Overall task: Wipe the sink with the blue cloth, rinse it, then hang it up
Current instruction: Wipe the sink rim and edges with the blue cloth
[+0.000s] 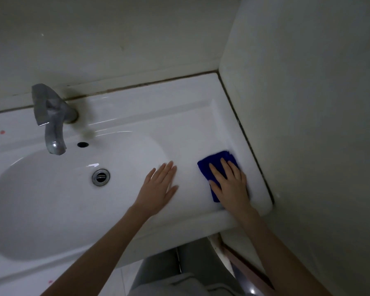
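1. The right hand [230, 184] lay flat with its fingers straight and spread, pressing down on the one blue cloth [217, 162] – nothing curled around it.
2. The cloth was folded and lay on the flat ledge at the right end of the sink [190, 116], just beside the raised right rim and near the side wall [308, 103].
3. The left hand [160, 189] was also flat, fingers straight and close together, palm down on the ledge at the edge of the bowl; it held nothing.
4. The two hands were near each other but apart, with bare white surface between them.
5. Both forearms were bare and reached in from the bottom of the view.
6. The sink had one oval bowl, with one metal drain [100, 177] in its floor and one small overflow hole [83, 144] – just below the spout.
7. One dull metal tap [51, 118] stood at the back ledge, its spout pointing over the bowl.
8. A dark line of grime ran along the joint between sink and back wall [115, 39].
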